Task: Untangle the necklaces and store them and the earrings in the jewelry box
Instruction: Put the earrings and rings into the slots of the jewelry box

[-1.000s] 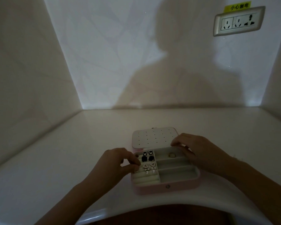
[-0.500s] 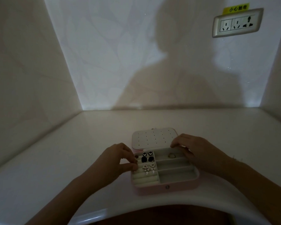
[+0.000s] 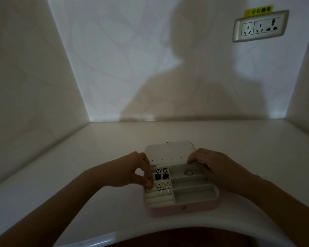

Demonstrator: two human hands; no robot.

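A pink jewelry box (image 3: 183,208) lies open on the white counter, its white perforated lid (image 3: 168,151) folded back flat. Black butterfly earrings (image 3: 161,173) and white bow earrings (image 3: 163,187) sit in its left compartments. A ring (image 3: 188,172) lies in the upper right compartment. My left hand (image 3: 132,171) pinches a small earring (image 3: 148,188) at the box's left edge, over the ring rolls. My right hand (image 3: 216,169) rests on the box's right rim with its fingers curled over the back corner. No necklace is visible.
The white counter (image 3: 78,175) sits in a corner with walls left, behind and right. A wall socket (image 3: 259,26) with a yellow label hangs at the upper right. The counter's curved front edge (image 3: 96,236) runs near my body.
My left hand's fingertips have moved down from beside the black earrings to the ring rolls at the box's left edge. My right hand has stayed on the right rim.
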